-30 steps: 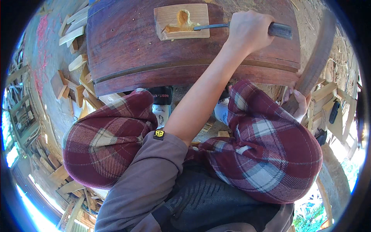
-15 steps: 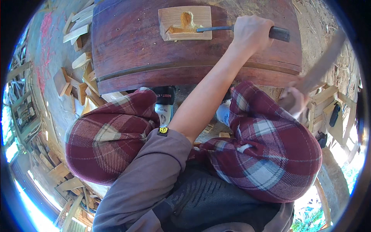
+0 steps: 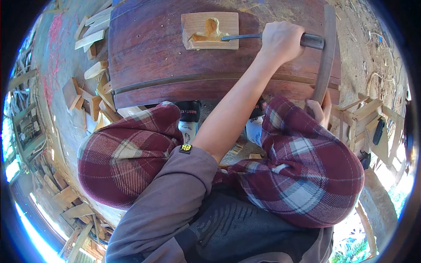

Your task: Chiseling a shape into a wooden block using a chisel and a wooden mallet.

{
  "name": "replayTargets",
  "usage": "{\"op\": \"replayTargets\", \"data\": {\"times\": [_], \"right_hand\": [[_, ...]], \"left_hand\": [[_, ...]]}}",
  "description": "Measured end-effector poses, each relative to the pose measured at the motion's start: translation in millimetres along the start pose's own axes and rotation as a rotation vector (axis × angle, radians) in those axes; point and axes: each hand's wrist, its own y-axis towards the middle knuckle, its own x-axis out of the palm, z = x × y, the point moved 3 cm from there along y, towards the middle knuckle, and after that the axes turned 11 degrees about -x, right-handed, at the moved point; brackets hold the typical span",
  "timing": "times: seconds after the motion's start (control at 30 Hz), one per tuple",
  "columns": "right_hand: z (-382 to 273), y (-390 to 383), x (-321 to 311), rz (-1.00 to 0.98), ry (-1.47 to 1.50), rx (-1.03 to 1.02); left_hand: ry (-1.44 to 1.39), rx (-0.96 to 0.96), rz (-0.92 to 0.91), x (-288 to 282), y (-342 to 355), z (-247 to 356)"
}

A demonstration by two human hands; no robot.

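Note:
My left hand [image 3: 283,41] is closed around a chisel [image 3: 312,41], whose dark handle sticks out to the right of my fist. The narrow metal blade points left, its tip in the carved hollow of a pale wooden block [image 3: 189,27]. That hollow has a rounded upper lobe and a wider lower part. In my right hand [image 3: 321,113], partly hidden by my right knee, is the lower end of a long flat wooden stick [image 3: 326,61]. The stick stands almost upright in view, its side at the butt of the chisel handle and seemingly touching it.
The block lies on a reddish-brown wooden work surface [image 3: 153,57] with a groove near its front edge. Wood offcuts [image 3: 90,39] are scattered to the left. At the right stands a small wooden frame [image 3: 359,118]. My plaid-covered knees flank the front.
The stick has swung left from the far right to the chisel's butt, with my right hand moving left too. My left hand still grips the chisel in the hollow.

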Motion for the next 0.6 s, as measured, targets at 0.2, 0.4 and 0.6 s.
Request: {"op": "replayTargets", "data": {"times": [0.2, 0.4, 0.6], "right_hand": [[-40.4, 6.5, -17.0, 0.299, 0.379, -0.06], [-22.2, -1.8, 4.0, 0.02, 0.046, 0.054], [-17.0, 9.5, -44.4, 0.281, 0.416, -0.034]], "left_hand": [[-0.052, 0.044, 0.038, -3.8, -0.5, 2.5], [0.046, 0.021, -0.081, -2.3, -6.1, -4.7], [0.003, 0.032, -0.016, -2.8, -1.9, -6.8]]}}
